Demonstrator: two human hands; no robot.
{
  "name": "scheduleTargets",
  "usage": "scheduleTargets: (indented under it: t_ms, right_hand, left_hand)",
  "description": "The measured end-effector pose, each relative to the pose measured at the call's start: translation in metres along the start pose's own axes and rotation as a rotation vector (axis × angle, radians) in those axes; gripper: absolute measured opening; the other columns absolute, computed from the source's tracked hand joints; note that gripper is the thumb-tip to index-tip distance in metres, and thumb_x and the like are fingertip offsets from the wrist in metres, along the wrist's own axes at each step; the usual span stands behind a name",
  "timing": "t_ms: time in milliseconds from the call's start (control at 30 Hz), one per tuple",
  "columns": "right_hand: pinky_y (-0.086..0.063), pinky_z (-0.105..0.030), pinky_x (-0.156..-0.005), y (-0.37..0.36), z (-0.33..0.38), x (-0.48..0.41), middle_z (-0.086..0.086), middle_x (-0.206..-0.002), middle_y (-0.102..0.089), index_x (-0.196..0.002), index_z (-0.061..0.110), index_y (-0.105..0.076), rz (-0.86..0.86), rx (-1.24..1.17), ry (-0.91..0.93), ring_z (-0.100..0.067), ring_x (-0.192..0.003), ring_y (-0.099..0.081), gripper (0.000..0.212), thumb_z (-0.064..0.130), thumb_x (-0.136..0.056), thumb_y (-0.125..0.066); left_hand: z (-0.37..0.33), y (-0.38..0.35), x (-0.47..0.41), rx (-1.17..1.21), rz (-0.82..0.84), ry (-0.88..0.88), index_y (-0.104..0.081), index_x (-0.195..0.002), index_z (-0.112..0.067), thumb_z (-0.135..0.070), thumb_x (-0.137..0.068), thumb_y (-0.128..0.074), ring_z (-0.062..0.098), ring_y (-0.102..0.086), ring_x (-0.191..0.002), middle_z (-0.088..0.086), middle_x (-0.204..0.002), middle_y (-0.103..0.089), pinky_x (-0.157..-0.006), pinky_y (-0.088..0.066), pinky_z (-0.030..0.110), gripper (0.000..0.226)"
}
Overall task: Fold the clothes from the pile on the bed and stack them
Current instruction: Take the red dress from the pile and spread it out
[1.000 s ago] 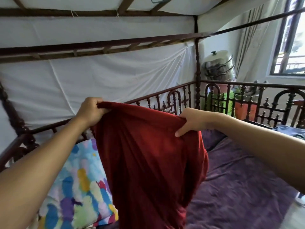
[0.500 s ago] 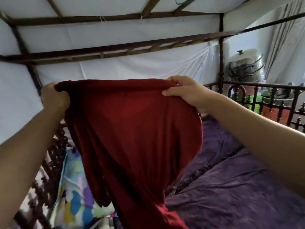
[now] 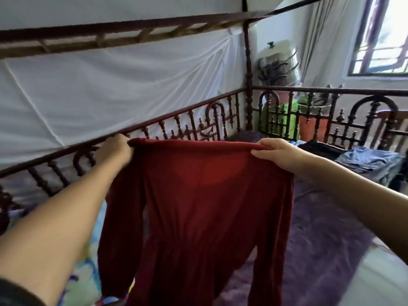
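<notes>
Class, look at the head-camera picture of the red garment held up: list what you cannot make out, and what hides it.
Hem of the red garment: cut off by the bottom edge of the head view.
Middle of the purple bedcover: hidden behind the garment.
The clothes pile: blurred, so single items cannot be told apart.
Fingers of the left hand and right hand: partly hidden behind the cloth.

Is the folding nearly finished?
Not nearly. Done: nothing I can confirm; the blue clothes on the bed look rumpled, too blurry to judge. In hand: the left hand and right hand hold the red top up by its top edge, unfolded. Left: folding it and stacking it.
</notes>
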State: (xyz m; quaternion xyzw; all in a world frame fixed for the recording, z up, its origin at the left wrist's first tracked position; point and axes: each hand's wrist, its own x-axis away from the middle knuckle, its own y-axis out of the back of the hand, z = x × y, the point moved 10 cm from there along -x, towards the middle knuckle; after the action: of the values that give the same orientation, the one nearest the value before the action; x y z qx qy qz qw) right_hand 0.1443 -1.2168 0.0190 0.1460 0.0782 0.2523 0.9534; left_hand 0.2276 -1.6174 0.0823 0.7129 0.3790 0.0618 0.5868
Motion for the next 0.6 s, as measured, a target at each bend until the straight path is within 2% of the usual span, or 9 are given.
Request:
scheduleTargets:
  t_ms: [67,167,267,333,433,500,533,600]
  right_hand:
    - [-0.052,-0.023,-0.057,0.043,-0.045,-0.007,0.001,-0.074,-0.067,-0.086,0.017,-0.064,-0.032,0.039,-0.054,-0.009,-0.061,-0.063,0.010,0.025,-0.093,-0.062]
    - [-0.050,-0.035,-0.070,0.105,-0.124,-0.022,-0.005,-0.079,-0.066,-0.085,0.018,-0.064,-0.065,0.068,-0.138,-0.019,-0.070,-0.061,0.011,0.026,-0.092,-0.062]
    - [-0.046,-0.024,-0.054,0.171,-0.214,-0.045,-0.003,-0.071,-0.061,-0.083,0.016,-0.061,-0.131,0.100,-0.234,-0.009,-0.057,-0.055,0.013,0.025,-0.093,-0.061]
    - [-0.042,-0.022,-0.049,0.219,-0.278,-0.065,-0.002,-0.068,-0.057,-0.085,0.013,-0.060,-0.167,0.102,-0.295,-0.008,-0.054,-0.051,0.015,0.024,-0.094,-0.060]
    - [-0.042,-0.024,-0.051,0.291,-0.379,-0.095,0.000,-0.068,-0.057,-0.084,0.014,-0.059,-0.223,0.098,-0.407,-0.011,-0.058,-0.051,0.015,0.024,-0.095,-0.059]
    - [-0.043,-0.024,-0.052,0.335,-0.441,-0.110,0.002,-0.069,-0.058,-0.083,0.016,-0.059,-0.261,0.128,-0.483,-0.010,-0.059,-0.051,0.014,0.024,-0.095,-0.060]
    - [-0.042,-0.025,-0.054,0.357,-0.470,-0.117,0.003,-0.070,-0.058,-0.084,0.017,-0.058,-0.282,0.156,-0.522,-0.011,-0.061,-0.052,0.013,0.024,-0.094,-0.060]
    - [-0.040,-0.027,-0.058,0.401,-0.525,-0.127,0.004,-0.070,-0.057,-0.084,0.018,-0.058,-0.344,0.210,-0.598,-0.015,-0.068,-0.052,0.013,0.026,-0.093,-0.061]
  left_hand:
    - [-0.053,-0.047,-0.009,-0.069,0.054,-0.050,-0.066,-0.107,-0.011,-0.026,-0.091,-0.048,0.039,-0.060,-0.107,0.021,-0.115,-0.063,-0.086,-0.046,0.042,0.028]
    - [-0.140,-0.128,-0.022,-0.099,0.137,-0.128,-0.067,-0.098,-0.012,-0.021,-0.090,-0.044,0.039,-0.062,-0.101,0.019,-0.109,-0.065,-0.085,-0.048,0.043,0.026]
    - [-0.229,-0.226,-0.035,-0.078,0.211,-0.187,-0.068,-0.088,-0.015,-0.018,-0.087,-0.044,0.039,-0.063,-0.095,0.016,-0.101,-0.067,-0.081,-0.049,0.042,0.024]
    - [-0.290,-0.298,-0.040,-0.075,0.263,-0.210,-0.070,-0.092,-0.015,-0.015,-0.086,-0.045,0.039,-0.063,-0.098,0.018,-0.103,-0.067,-0.080,-0.050,0.042,0.025]
    - [-0.380,-0.404,-0.039,-0.113,0.320,-0.220,-0.068,-0.108,-0.015,-0.014,-0.087,-0.048,0.039,-0.060,-0.108,0.019,-0.114,-0.064,-0.088,-0.049,0.043,0.029]
    - [-0.428,-0.474,-0.033,-0.106,0.398,-0.172,-0.067,-0.111,-0.016,-0.013,-0.086,-0.049,0.038,-0.060,-0.109,0.019,-0.115,-0.064,-0.089,-0.048,0.041,0.030]
    - [-0.450,-0.508,-0.030,-0.077,0.444,-0.138,-0.068,-0.108,-0.016,-0.011,-0.084,-0.049,0.035,-0.063,-0.103,0.018,-0.109,-0.067,-0.087,-0.050,0.039,0.031]
    - [-0.490,-0.572,-0.021,0.059,0.558,-0.036,-0.070,-0.096,-0.014,-0.005,-0.080,-0.044,0.028,-0.071,-0.076,0.013,-0.080,-0.072,-0.074,-0.057,0.036,0.031]
